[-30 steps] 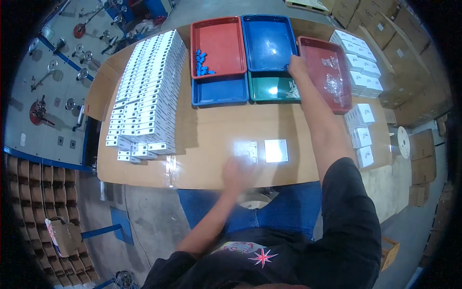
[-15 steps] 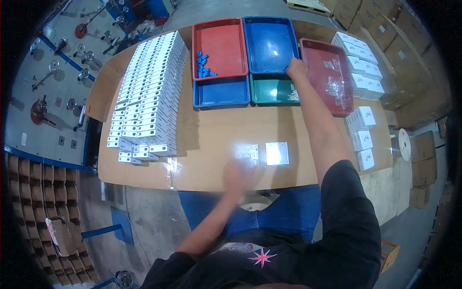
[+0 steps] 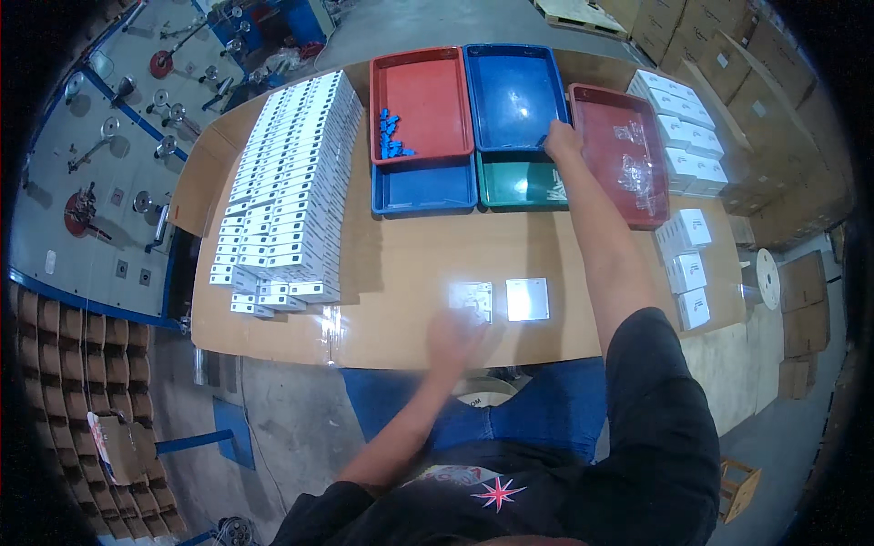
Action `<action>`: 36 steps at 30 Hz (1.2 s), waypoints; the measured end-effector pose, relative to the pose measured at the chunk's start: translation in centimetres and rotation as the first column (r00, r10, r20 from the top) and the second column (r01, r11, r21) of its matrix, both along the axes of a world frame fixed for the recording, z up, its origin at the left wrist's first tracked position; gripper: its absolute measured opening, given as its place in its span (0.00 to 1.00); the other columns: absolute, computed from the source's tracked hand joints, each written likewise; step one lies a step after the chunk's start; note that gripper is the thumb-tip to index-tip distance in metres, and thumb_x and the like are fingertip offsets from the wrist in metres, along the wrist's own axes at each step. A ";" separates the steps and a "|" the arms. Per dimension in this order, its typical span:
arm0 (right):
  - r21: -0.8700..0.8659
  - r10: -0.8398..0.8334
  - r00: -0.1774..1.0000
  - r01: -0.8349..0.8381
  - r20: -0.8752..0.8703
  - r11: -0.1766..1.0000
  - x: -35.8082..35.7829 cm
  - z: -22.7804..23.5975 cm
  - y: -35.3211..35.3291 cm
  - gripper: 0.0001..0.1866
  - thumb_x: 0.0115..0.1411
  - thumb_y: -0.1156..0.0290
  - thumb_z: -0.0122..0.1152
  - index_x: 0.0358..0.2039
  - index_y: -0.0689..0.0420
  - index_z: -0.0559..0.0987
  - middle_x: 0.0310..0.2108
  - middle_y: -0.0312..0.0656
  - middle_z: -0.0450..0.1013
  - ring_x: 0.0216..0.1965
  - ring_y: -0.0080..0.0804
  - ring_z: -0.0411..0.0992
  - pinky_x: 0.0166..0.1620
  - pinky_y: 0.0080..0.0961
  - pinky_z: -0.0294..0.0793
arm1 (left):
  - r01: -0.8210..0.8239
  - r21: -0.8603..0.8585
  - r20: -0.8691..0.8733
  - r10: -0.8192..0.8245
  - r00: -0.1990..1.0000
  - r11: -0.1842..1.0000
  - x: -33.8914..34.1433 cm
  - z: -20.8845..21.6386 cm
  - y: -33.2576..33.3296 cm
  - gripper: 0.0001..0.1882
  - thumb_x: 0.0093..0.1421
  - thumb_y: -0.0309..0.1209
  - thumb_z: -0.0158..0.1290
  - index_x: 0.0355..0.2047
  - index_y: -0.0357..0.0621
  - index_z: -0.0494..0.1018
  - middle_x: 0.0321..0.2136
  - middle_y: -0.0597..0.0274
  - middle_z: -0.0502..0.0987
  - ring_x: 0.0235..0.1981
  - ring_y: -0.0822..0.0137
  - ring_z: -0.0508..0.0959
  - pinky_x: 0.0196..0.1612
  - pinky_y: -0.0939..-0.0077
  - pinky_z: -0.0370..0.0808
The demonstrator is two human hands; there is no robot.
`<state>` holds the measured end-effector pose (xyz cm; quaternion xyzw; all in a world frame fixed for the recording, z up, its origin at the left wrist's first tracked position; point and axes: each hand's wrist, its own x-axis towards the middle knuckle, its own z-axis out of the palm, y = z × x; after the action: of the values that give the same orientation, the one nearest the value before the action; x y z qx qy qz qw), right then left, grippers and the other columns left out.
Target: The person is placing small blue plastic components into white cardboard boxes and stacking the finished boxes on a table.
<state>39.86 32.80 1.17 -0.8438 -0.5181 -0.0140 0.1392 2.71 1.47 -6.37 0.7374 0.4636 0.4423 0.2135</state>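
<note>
Head view: nearer white plate (image 3: 479,299) lay just beyond left grip (image 3: 456,340); right grip (image 3: 564,143) beside blue tray (image 3: 499,114); both holds unclear.

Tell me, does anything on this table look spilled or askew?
The dark red tray at right slants, unlike the blue tray beside it, though the lens may exaggerate that. I see no spill.

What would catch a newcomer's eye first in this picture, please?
Probably the big block of white boxes on the left of the table. Next, the small blue parts in the left red tray, at the far middle. Then the right hand, at the near right corner of the larger blue tray, and the blurred left hand at a pale piece.
</note>
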 end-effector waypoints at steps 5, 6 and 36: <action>0.023 0.057 0.998 -0.057 0.009 0.998 -0.7 -0.6 -0.4 0.12 0.63 0.72 0.55 0.44 0.56 0.84 0.47 0.56 0.81 0.49 0.55 0.80 0.51 0.48 0.80 | -0.015 -0.030 -0.031 0.014 0.999 0.999 -0.5 -0.2 -0.1 0.18 0.52 0.28 0.70 0.43 0.40 0.80 0.33 0.60 0.76 0.33 0.64 0.75 0.40 0.69 0.73; 0.024 0.056 0.998 -0.056 0.009 0.998 -0.8 -0.5 -0.5 0.12 0.63 0.72 0.55 0.44 0.56 0.84 0.47 0.56 0.81 0.49 0.55 0.80 0.51 0.48 0.80 | -0.018 -0.020 -0.047 0.017 0.999 1.000 -0.6 -0.1 -0.1 0.18 0.52 0.28 0.70 0.43 0.40 0.80 0.34 0.60 0.76 0.33 0.64 0.75 0.40 0.69 0.73; 0.340 0.396 0.268 -0.233 -0.878 0.911 -17.6 -3.3 -30.3 0.06 0.63 0.72 0.69 0.37 0.61 0.85 0.32 0.32 0.81 0.29 0.12 0.68 0.33 0.15 0.68 | -0.008 -0.060 0.087 0.013 0.996 0.998 -0.4 0.5 0.3 0.19 0.51 0.32 0.71 0.43 0.44 0.81 0.35 0.59 0.79 0.35 0.61 0.78 0.41 0.67 0.76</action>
<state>22.21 2.52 -2.11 -0.5646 -0.4974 0.4619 0.4696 2.36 1.77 -5.90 0.7082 0.4707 0.4613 0.2531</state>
